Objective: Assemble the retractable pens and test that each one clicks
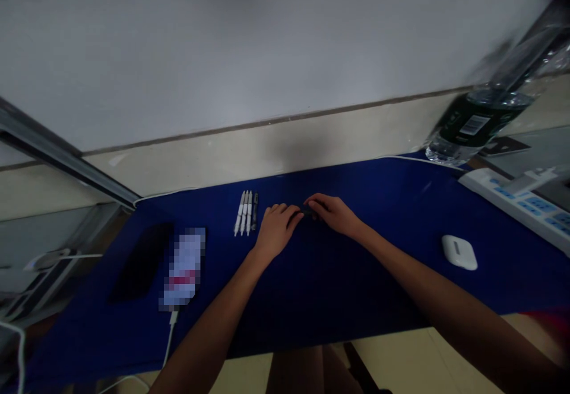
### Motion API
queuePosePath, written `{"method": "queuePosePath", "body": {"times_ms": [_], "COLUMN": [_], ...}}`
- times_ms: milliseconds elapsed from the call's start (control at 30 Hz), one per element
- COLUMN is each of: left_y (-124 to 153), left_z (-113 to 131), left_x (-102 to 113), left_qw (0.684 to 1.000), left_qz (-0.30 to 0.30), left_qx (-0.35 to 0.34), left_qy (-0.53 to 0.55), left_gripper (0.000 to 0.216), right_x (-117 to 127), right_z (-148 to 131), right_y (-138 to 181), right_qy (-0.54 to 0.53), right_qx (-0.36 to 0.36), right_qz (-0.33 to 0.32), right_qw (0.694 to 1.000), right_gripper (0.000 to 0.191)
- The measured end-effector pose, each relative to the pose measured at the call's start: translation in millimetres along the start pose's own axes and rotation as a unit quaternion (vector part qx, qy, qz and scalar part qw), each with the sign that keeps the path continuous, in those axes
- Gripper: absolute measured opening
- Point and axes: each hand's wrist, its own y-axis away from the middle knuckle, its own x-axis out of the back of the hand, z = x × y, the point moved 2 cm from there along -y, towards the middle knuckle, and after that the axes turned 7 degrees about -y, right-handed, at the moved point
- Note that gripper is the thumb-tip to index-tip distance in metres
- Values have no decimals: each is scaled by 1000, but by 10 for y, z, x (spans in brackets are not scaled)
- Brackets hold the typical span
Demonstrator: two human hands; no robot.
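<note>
My left hand [276,227] and my right hand [333,213] come together over the middle of the blue table mat. Between their fingertips is a dark, slim, pen-like object [307,211], pinched from both sides; the fingers cover most of it. Just left of my left hand, several pens lie side by side: white pens [243,213] and, closest to the hand, a black pen [255,211].
To the left lie a phone [184,269] on a white cable [169,337] and a dark flat object [142,262]. A white earbud case [459,252], a power strip [519,204] and a large water bottle [476,123] are on the right. The wall [276,144] borders the far edge.
</note>
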Motion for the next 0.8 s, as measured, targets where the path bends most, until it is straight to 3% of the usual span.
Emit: {"method": "queuePosePath", "body": {"times_ms": [367, 667, 800], "left_y": [-8, 3, 1], "left_z": [-38, -9, -22], "left_x": [-48, -51, -61], "left_qw": [998, 999, 999], "left_qz": [37, 30, 34], "left_qx": [8, 12, 31], "left_qy": [-43, -1, 14], "left_gripper": [35, 34, 34], "right_x": [0, 13, 46], "right_z": [70, 35, 41], "right_y": [-29, -16, -20], "right_qy": [-40, -118, -109], "right_qx": [29, -36, -15], "right_qz": [13, 2, 24], "right_qw": [999, 992, 994], "right_gripper": [28, 31, 31]}}
